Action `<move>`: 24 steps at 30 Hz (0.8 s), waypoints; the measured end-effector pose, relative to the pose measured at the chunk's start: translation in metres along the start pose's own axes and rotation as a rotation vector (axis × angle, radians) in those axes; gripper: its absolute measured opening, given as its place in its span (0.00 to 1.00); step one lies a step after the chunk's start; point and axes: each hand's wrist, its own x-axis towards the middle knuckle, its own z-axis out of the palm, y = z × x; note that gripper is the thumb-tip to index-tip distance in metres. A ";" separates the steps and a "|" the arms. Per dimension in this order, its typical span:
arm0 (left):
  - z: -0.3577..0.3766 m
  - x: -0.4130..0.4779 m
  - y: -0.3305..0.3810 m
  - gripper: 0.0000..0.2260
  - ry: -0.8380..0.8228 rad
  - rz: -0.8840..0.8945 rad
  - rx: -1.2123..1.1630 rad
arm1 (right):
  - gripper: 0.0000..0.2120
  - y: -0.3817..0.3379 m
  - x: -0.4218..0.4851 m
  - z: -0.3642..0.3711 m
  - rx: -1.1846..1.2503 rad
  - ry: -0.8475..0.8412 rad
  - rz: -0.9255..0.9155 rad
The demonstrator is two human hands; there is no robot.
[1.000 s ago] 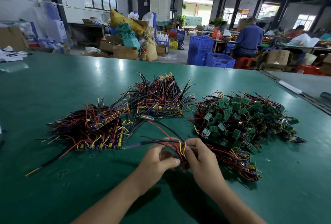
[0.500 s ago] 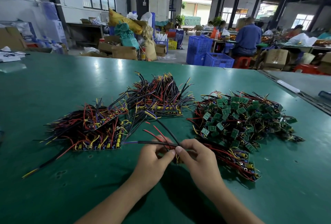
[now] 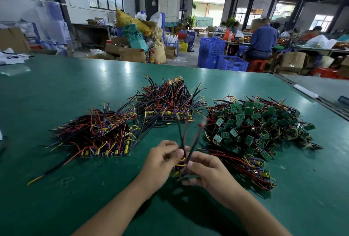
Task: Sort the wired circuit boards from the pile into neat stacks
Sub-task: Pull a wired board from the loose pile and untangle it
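You hold one small dark circuit board with black, red and yellow wires (image 3: 180,168) between both hands, just above the dark green table top (image 3: 56,92) and near your edge of it. Your left hand (image 3: 160,162) has its fingers curled round the left side of the board, with the thumb on the wires. Your right hand (image 3: 206,171) pinches the right side, thumb and fingers bent narrow around it. The long wires of this board rise from your hands and point away from you in a thin V; they are blurred. To the left of your hands lies a flat stack of wired boards (image 3: 102,137), the boards at its near edge and the wires fanned to the left. Behind it, farther from you, is a second stack (image 3: 170,103) with its wires pointing away. To the right is the loose pile of small green boards and tangled wires (image 3: 255,122). Just beside your right hand, at the near side of the pile, lies a short row of wired boards (image 3: 251,167).
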 end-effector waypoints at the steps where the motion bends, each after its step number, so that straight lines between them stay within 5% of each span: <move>1: -0.001 0.000 0.000 0.12 0.018 0.018 0.006 | 0.07 0.001 0.000 0.000 -0.006 -0.015 -0.011; 9: 0.003 -0.001 -0.004 0.03 0.114 0.102 0.186 | 0.04 0.006 -0.001 0.008 -0.088 0.034 -0.058; 15: 0.006 -0.008 0.000 0.14 -0.053 0.132 0.273 | 0.08 0.003 0.003 0.004 -0.229 0.297 -0.118; 24: 0.009 -0.008 0.000 0.04 0.090 0.140 0.300 | 0.11 0.004 0.003 0.000 -0.447 0.320 -0.182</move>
